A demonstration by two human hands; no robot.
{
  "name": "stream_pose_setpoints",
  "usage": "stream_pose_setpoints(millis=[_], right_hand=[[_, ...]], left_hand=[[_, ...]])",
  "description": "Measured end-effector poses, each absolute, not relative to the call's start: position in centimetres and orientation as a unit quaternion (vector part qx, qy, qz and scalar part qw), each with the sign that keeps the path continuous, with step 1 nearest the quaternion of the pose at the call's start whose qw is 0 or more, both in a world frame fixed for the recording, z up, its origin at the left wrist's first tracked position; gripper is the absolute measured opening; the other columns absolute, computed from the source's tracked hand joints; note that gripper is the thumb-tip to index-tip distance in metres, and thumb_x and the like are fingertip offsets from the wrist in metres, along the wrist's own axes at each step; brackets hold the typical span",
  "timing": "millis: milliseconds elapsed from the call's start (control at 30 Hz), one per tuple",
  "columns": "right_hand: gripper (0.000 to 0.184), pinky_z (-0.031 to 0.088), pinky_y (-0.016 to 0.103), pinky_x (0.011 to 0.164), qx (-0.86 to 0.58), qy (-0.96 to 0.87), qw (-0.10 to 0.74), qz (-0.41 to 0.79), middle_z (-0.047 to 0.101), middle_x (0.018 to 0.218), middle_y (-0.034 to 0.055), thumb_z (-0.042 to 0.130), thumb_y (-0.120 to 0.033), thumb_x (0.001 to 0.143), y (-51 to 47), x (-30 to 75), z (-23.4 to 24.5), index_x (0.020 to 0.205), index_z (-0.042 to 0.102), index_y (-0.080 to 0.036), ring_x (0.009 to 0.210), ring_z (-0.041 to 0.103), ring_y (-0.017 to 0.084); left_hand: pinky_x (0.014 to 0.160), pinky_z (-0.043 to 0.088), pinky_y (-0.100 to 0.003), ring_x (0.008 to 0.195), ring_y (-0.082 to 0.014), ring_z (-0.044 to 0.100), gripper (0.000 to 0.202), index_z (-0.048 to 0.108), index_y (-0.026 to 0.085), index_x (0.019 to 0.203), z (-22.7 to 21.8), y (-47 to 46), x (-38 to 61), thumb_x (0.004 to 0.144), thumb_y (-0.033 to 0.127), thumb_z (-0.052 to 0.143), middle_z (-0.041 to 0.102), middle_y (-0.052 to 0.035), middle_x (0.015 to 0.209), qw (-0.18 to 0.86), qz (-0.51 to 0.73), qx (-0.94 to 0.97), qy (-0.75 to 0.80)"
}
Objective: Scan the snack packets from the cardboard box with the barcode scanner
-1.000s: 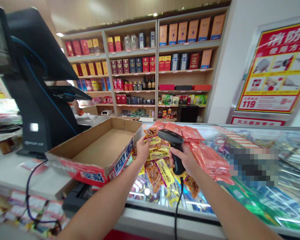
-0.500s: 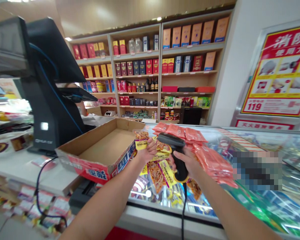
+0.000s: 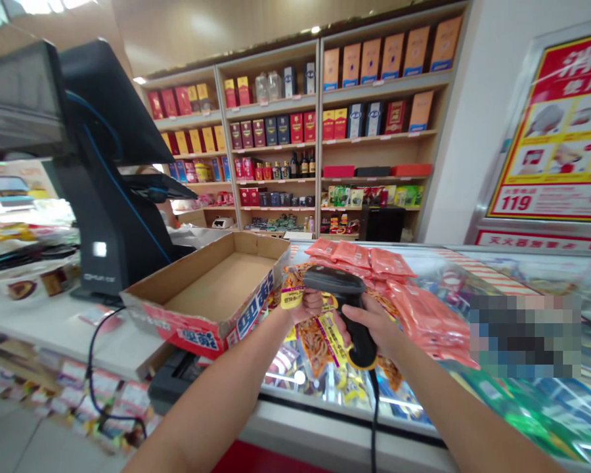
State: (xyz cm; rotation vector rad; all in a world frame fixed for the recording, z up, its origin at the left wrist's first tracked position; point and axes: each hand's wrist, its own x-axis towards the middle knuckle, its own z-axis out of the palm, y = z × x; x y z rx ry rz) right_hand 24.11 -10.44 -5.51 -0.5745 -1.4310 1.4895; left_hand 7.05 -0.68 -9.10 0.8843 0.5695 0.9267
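Note:
My right hand (image 3: 374,323) is wrapped round the handle of a black barcode scanner (image 3: 335,281), whose head points left. In my left hand (image 3: 308,305) is a yellow and clear snack packet (image 3: 292,294), gripped by its edge right beside the scanner's head. The scanner partly hides this packet. Under both hands, more snack packets (image 3: 320,341) with brown contents lie on the glass counter (image 3: 288,371). Flat orange-red packets (image 3: 423,315) are piled just beyond and right of the scanner.
A cardboard box (image 3: 207,289) with low sides stands left of the packets. Behind it is a black till with screens (image 3: 113,184). The scanner's cable (image 3: 375,420) hangs over the counter's front edge. Shelves of boxed goods (image 3: 270,131) line the back wall.
My left hand has moved slightly right with the snack packet, closer to the scanner's head. The scanner stays in my right hand. The whole view has shifted a little.

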Motion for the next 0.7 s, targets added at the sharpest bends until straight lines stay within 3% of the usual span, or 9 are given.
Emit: stream_pose_setpoints(millis=[200,433,700], right_hand=[[0.035,0.047,0.022,0.039,-0.229,-0.578,0.481,0.618,0.06,0.057,-0.002,0.077,-0.042,0.07,-10.3,24.0,-5.5,0.08,0.054,-0.018,0.041,0.054,0.01],[0.034,0.047,0.022,0.039,-0.231,-0.58,0.478,0.618,0.059,0.056,-0.0027,0.077,-0.041,0.069,-10.3,24.1,-5.3,0.077,0.053,-0.019,0.04,0.054,0.01],[0.036,0.047,0.022,0.039,-0.249,-0.57,0.484,0.615,0.059,0.055,-0.0034,0.078,-0.042,0.066,-10.1,23.8,-5.3,0.08,0.054,-0.019,0.04,0.053,0.01]], left_hand=[[0.035,0.011,-0.015,0.039,-0.0042,0.002,0.055,0.013,0.019,0.05,-9.9,0.5,6.7,0.084,0.023,0.055,0.002,0.0085,0.045,0.819,0.374,0.407,0.151],[0.036,0.012,-0.015,0.046,-0.0054,-0.004,0.05,0.013,0.02,0.053,-10.1,0.5,6.6,0.089,0.021,0.047,-0.004,0.0091,0.052,0.822,0.4,0.371,0.16],[0.035,0.008,-0.014,0.041,-0.0044,-0.002,0.049,0.013,0.021,0.053,-9.0,-0.2,7.0,0.086,0.022,0.05,-0.002,0.01,0.052,0.829,0.429,0.305,0.189]])
